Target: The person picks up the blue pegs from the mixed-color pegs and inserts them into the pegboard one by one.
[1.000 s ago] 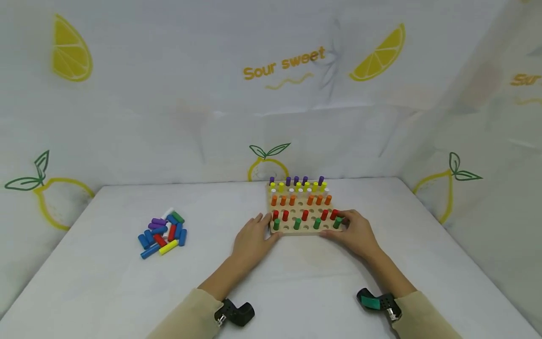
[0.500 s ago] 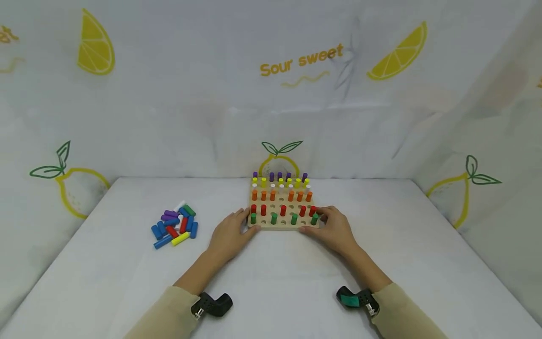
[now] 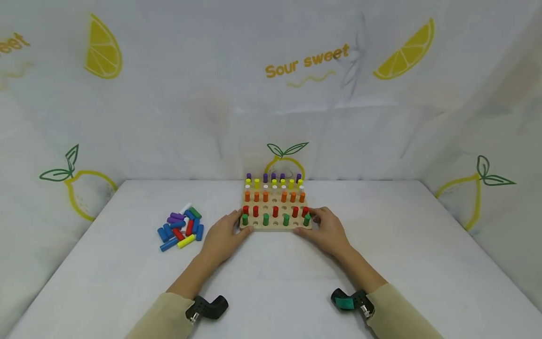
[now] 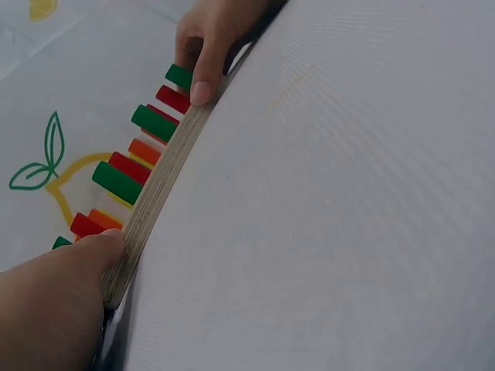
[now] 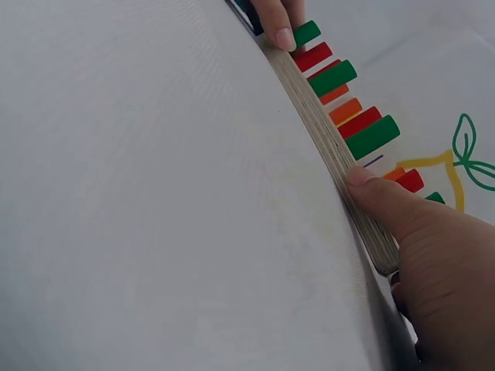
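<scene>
In the head view a wooden peg board (image 3: pixel 276 229) lies on the table, its upright pegs in coloured rows: green in front, then red, orange, white, yellow and purple. My left hand (image 3: pixel 220 239) grips its front left corner, thumb on the front edge and fingers along the side. The right hand (image 3: pixel 329 231) holds the front right corner the same way. Both wrist views show the thumbs against the board's edge (image 4: pixel 164 174) (image 5: pixel 329 147). The far fingers are partly hidden.
Left of the board lies a pile of loose pegs, among them a yellow peg (image 3: pixel 186 241), a green peg (image 3: pixel 195 213) and several blue ones. A white cloth (image 3: pixel 190 136) printed with lemons hangs behind the white table (image 3: pixel 271 282).
Both hands have moved the peg board to the left across the table, closer to the loose pegs. The head view has shifted slightly too. Their grip looks the same.
</scene>
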Motion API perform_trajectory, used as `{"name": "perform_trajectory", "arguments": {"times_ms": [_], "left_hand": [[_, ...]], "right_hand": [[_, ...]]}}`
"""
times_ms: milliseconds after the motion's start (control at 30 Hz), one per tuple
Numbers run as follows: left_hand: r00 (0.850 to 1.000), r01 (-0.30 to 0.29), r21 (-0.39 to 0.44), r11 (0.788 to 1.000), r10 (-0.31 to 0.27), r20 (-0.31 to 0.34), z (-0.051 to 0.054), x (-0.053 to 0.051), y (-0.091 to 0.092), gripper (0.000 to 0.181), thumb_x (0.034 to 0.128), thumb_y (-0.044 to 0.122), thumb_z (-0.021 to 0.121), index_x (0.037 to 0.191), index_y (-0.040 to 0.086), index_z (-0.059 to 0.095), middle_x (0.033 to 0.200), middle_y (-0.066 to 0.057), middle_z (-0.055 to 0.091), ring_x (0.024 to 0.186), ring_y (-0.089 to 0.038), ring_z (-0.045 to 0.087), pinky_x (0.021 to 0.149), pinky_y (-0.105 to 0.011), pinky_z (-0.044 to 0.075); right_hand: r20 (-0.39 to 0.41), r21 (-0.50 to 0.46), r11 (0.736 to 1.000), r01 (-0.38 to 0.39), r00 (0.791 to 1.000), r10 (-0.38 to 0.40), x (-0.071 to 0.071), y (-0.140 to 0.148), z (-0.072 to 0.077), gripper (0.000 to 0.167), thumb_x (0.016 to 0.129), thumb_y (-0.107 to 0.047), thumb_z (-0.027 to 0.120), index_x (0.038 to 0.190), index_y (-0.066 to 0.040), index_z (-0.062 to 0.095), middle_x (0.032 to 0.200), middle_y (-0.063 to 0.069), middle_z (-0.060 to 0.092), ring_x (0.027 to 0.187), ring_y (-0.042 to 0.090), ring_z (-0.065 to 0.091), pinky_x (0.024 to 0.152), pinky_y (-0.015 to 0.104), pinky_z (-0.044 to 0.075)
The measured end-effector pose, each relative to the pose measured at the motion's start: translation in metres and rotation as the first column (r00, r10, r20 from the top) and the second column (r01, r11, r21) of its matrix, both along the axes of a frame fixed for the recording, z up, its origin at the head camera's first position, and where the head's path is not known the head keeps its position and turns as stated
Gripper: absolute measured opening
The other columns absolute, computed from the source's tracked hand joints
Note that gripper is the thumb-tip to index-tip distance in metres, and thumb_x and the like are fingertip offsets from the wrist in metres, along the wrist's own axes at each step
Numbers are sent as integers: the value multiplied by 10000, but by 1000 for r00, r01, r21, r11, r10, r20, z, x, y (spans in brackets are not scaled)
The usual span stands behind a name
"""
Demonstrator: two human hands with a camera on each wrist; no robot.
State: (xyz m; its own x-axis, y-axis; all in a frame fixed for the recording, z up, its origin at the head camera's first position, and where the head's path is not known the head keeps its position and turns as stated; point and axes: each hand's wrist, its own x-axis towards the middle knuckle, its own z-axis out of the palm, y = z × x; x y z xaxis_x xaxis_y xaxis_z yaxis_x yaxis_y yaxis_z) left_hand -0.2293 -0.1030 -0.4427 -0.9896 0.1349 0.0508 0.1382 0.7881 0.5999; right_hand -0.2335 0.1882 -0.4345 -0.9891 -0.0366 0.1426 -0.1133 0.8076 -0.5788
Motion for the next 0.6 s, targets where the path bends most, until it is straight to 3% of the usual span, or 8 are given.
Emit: {"name": "perform_trajectory", "arguments": {"times_ms": [167, 400, 600], "left_hand": [[1000, 5, -19, 1000, -6, -7, 2, 1, 0, 757, 938, 544, 647, 1537, 132, 437, 1530, -125, 520, 1429, -339, 485, 1135, -543, 438], [999, -8, -11, 1000, 8, -32, -2, 2, -3, 743, 927, 553, 657, 1520, 146, 469, 1504, -117, 550, 1403, -336, 515, 1119, -536, 457], [996, -15, 3, 1000, 15, -84, -3, 1, 2, 726, 913, 555, 671, 1488, 142, 515, 1467, -117, 586, 1367, -340, 553, 1091, -539, 481]], "right_hand": [[-34, -7, 1000, -23, 999, 23, 0, 2, -3, 791, 774, -500, 842, 1354, -12, 615, 1186, 145, 657, 1050, 272, 619, 880, 429, 538], [-9, -58, 996, -69, 998, 68, 0, 2, -2, 822, 781, -466, 850, 1412, -22, 566, 1430, 186, 593, 1344, 378, 525, 1127, 545, 437], [5, -68, 995, -74, 997, 75, 0, 9, -2, 807, 793, -489, 835, 1417, -50, 573, 1441, 156, 596, 1367, 372, 511, 1141, 555, 420]]}}
